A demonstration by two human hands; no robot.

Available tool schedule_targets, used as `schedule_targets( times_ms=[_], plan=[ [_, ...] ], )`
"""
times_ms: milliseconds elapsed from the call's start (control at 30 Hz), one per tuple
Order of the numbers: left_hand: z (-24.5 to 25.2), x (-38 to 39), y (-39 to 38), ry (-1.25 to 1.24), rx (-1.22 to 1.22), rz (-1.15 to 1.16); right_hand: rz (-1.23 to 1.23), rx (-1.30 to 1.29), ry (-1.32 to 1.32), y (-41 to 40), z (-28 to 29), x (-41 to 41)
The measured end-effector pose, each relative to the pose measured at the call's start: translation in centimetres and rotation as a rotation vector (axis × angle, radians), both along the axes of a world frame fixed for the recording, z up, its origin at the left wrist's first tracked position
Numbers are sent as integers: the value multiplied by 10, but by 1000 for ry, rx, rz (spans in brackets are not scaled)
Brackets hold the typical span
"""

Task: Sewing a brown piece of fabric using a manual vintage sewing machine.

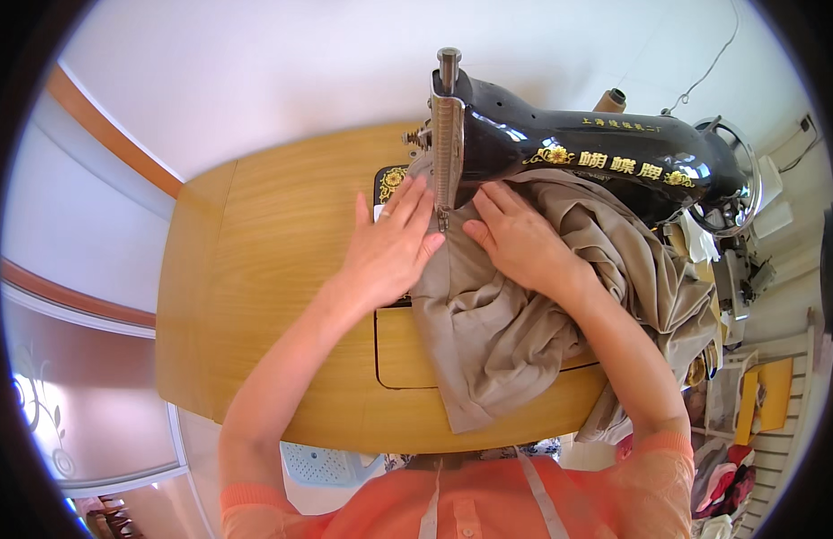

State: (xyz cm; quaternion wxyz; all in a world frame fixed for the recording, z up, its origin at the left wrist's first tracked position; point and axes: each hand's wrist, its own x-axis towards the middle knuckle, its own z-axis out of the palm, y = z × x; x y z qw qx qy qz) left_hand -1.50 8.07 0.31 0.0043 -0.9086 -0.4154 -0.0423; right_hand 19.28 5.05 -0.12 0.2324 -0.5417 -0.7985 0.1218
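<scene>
A black sewing machine (578,145) with gold floral trim stands on a wooden sewing table. Its presser foot (444,219) sits over a grey-brown cloth (504,337), which drapes in folds under the arm and toward the table's front edge. Flat on the cloth and machine bed, left of the foot, rests my left hand (393,246), a ring on one finger. My right hand (521,236) lies palm down on the cloth just right of the foot, fingertips near the machine's arm. Neither hand visibly grips the fabric. The needle tip is too small to make out.
The wooden table top (288,269) extends left toward a wall. A handwheel (733,178) is at the machine's right end, with a thread cone (610,101) behind the arm. Below the front edge is a light-blue plastic stool (322,465). Clothes (719,478) are piled at lower right.
</scene>
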Motion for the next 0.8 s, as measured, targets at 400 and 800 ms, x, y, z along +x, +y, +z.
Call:
schedule_targets(
  times_ms=[400,800],
  plan=[
    [-13,-8,-54,-3,20,49,-27,111,-319,-60,-8,-20],
    [-10,-10,-53,-7,-23,43,-38,75,-313,-58,-7,-16]
  ],
)
